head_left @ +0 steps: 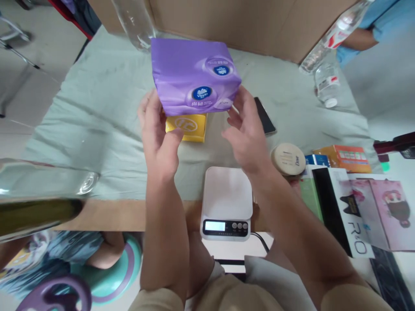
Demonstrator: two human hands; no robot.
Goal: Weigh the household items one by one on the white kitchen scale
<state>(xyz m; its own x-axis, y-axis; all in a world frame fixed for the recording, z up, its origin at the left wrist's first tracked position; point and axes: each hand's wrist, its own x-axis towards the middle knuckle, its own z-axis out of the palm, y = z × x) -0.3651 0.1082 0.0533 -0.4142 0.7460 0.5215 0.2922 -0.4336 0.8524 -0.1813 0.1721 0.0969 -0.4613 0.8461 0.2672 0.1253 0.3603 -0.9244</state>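
Note:
A purple soft tissue pack (194,75) is held up over the table between both my hands. My left hand (157,127) grips its lower left edge, and my right hand (248,129) holds its lower right edge with fingers spread. Under the pack, a yellow box (188,127) lies on the pale green cloth (97,112). A white kitchen scale (227,203) with a lit display sits bare at the table's near edge, just below my hands.
A black phone (265,115) lies right of the pack. A round Dove tin (288,159), small boxes (345,156) and flat packages (356,211) crowd the right side. Clear bottles (324,82) stand at the back right and another (134,21) behind the pack. Another person's arm (359,39) shows top right.

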